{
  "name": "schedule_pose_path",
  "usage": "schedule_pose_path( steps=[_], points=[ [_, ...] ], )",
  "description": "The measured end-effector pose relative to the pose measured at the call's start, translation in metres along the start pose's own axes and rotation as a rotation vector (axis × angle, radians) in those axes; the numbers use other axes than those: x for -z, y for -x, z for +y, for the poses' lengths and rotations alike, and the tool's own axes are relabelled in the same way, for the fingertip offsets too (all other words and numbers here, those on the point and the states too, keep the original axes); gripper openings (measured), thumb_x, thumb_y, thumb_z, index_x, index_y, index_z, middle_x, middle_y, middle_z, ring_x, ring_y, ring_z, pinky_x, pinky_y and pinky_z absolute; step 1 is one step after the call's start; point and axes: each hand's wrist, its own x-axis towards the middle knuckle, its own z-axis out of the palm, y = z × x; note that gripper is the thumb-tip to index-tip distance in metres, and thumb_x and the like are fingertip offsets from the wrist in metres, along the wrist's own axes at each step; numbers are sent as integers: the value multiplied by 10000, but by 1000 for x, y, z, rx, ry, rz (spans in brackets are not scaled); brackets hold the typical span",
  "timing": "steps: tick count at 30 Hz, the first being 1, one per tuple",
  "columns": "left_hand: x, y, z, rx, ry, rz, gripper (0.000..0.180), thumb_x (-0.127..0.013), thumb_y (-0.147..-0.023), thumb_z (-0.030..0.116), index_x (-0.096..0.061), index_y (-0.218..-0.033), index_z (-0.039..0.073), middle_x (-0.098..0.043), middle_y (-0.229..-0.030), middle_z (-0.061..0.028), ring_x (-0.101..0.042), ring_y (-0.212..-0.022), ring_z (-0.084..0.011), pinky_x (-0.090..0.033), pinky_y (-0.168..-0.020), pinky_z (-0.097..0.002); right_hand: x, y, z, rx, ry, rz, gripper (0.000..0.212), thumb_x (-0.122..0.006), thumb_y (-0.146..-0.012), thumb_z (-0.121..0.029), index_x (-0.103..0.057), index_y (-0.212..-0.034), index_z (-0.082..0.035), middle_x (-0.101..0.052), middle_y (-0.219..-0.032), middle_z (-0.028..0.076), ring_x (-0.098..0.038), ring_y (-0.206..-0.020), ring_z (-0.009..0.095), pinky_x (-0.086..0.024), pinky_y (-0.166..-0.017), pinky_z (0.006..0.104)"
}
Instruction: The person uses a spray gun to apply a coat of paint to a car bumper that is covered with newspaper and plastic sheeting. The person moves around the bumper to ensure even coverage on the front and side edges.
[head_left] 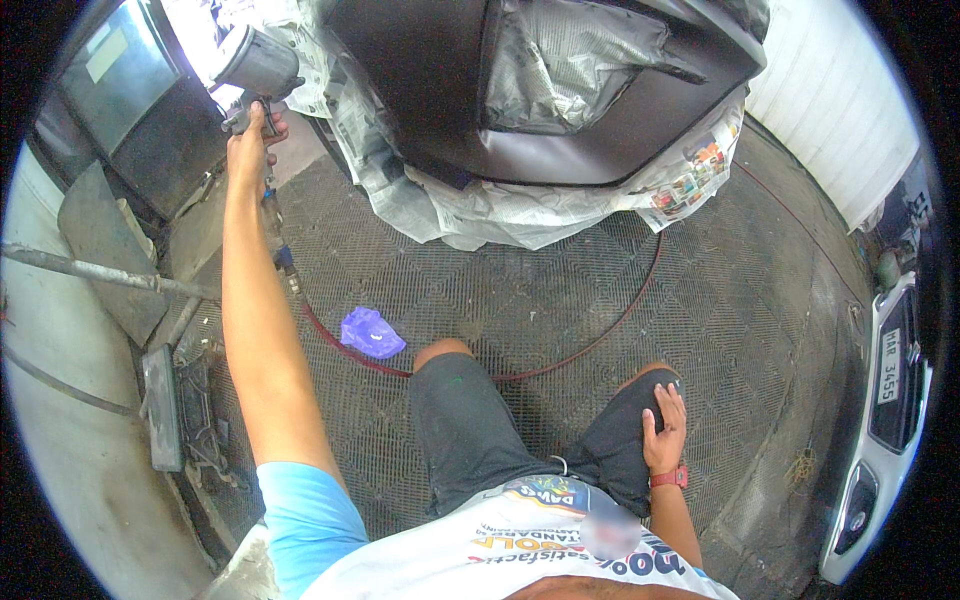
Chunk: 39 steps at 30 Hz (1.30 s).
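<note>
My left hand (252, 140) is stretched forward at the upper left, its fingers wrapped round the handle of a spray gun (262, 68). The gun carries a grey cup on top, and a coupling with a dark red air hose (648, 275) hangs below it. Just right of the gun stands a car body part in matt black (590, 158), bordered by masking newspaper (690, 188). Crumpled masking sheet (575, 65) fills its recess. My right hand (665, 430) lies flat on my right thigh with its fingers stretched out, holding nothing.
The hose curves across the ribbed floor mat (540, 275) in front of my legs. A crumpled purple plastic piece (372, 332) lies beside it. Metal pipes (110, 270) jut in at the left. A silver car part with a licence plate (890, 365) stands at the right.
</note>
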Motion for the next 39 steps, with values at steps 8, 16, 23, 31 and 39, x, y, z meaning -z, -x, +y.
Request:
schedule_pose_path(
  steps=[8, 16, 23, 31, 39],
  points=[
    [-19, 49, 40, -53, 84, -232, 514, -572, -1050, 565, -714, -1161, 84, -762, -961, -28, -728, -907, -141, -385, -562, -255, 0, -2, 1, -11, -5, 0, 431, -694, -956, -150, -657, -1379, -74, -641, -1462, 108, -487, -1463, 350, -307, -1255, 517],
    [-36, 81, 86, -230, 301, -591, 413, -562, -1077, 439, -671, -1186, 56, -763, -1060, -71, -714, -901, -147, -409, -520, -234, -6, -5, 6, 8, 3, -16, 449, -694, -961, -168, -642, -1398, -75, -632, -1473, 101, -474, -1472, 341, -298, -1259, 513],
    [-20, 21, 71, -82, 131, -330, 570, -553, -1045, 606, -749, -1112, 75, -746, -955, -35, -696, -895, -128, -355, -596, -259, 3, 0, -3, -6, -17, 4, 441, -691, -960, -154, -648, -1391, -73, -630, -1471, 113, -483, -1463, 346, -306, -1254, 517],
    [-6, -43, 34, 4, 36, -24, 516, -575, -1046, 569, -754, -1095, 88, -748, -929, -21, -703, -877, -145, -393, -638, -303, 8, 11, -1, -35, 20, 40, 454, -698, -943, -127, -649, -1390, -65, -636, -1463, 116, -487, -1459, 351, -304, -1255, 515],
    [-6, -49, 41, -47, 10, 39, 539, -580, -1035, 580, -766, -1119, 81, -759, -928, -19, -711, -889, -148, -424, -654, -308, 5, 9, 0, -17, 12, 48, 448, -697, -946, -126, -650, -1389, -75, -636, -1465, 111, -493, -1451, 358, -307, -1252, 519]
  ],
)
